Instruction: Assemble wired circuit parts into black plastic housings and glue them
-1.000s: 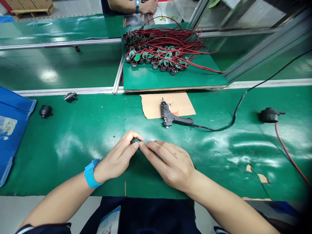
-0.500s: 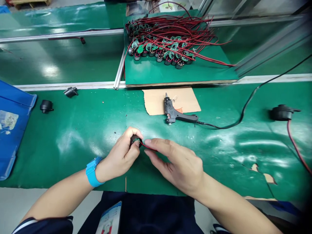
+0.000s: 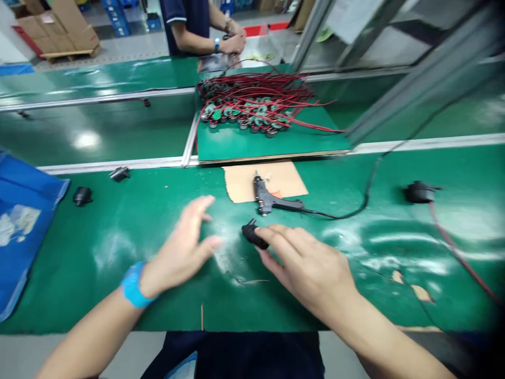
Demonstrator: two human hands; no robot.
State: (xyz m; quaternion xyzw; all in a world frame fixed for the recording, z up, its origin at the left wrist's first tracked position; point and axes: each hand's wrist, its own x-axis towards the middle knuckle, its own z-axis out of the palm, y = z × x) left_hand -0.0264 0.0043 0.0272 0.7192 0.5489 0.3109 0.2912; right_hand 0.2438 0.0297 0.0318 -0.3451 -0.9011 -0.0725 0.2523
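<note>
My right hand (image 3: 305, 260) grips a small black round plastic housing (image 3: 254, 234) with prongs at its top, held just above the green mat. The red wire seen on it earlier is hidden behind my fingers. My left hand (image 3: 183, 245) is apart from it on the left, fingers spread and thumb out, holding nothing. Beyond the held housing, a black glue gun (image 3: 272, 200) lies on a piece of cardboard (image 3: 239, 184). Its cord runs off to the right.
Motors with red wires (image 3: 256, 105) pile on a raised green board (image 3: 224, 150). A blue bin (image 3: 35, 210) stands at left, near two black housings (image 3: 82, 196). Another black housing (image 3: 420, 192) with a red wire sits right. Across the bench, a co-worker's hands (image 3: 234, 39) are busy.
My left hand has let go of the black housing and opened, moving left. My right hand now holds the housing, farther right. The view has tilted up, bringing the co-worker into sight.
</note>
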